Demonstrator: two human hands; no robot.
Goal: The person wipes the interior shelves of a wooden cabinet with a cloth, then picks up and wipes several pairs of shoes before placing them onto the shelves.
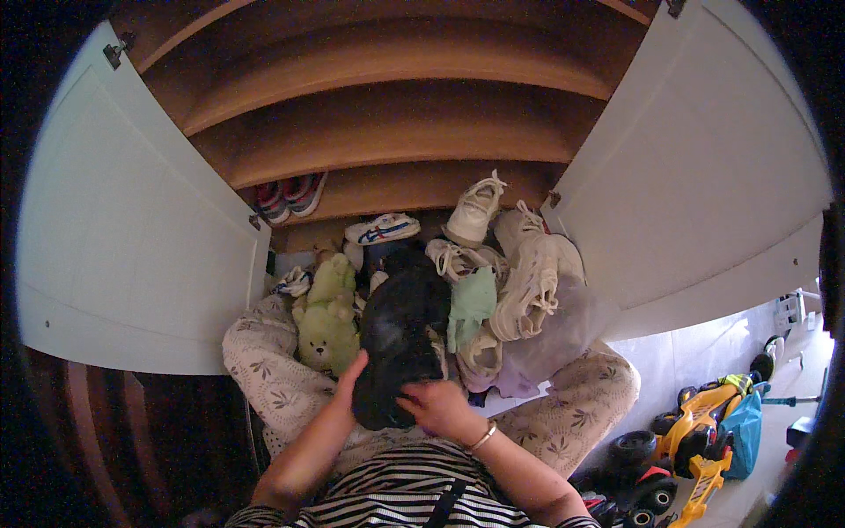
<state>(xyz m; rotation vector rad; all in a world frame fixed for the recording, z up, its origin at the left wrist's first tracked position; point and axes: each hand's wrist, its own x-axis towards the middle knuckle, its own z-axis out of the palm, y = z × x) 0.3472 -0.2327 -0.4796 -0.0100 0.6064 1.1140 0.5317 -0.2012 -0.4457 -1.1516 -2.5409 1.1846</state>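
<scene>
Between my knees rests a large black item (pixel 403 330), slightly shiny; it is too dark to tell whether it is a bag or footwear. My left hand (pixel 348 386) grips its left edge, with the fingers hidden beneath it. The bent fingers of my right hand (pixel 439 406) hold its lower right side. Left of it lies a green plush bear (pixel 327 330). To the right are a pale green glove (pixel 473 303), a white lace-up sneaker (pixel 531 284) and several other pale shoes. A white shoe with blue and red stripes (pixel 384 229) sits beyond the black item.
An open cabinet with wooden shelves (pixel 396 145) faces me, between a left door (pixel 138 231) and a right door (pixel 700 165). Red-and-grey shoes (pixel 290 195) stand on its low shelf. Yellow toy vehicles (pixel 700 422) and a blue bag (pixel 741 432) lie on the right-hand floor.
</scene>
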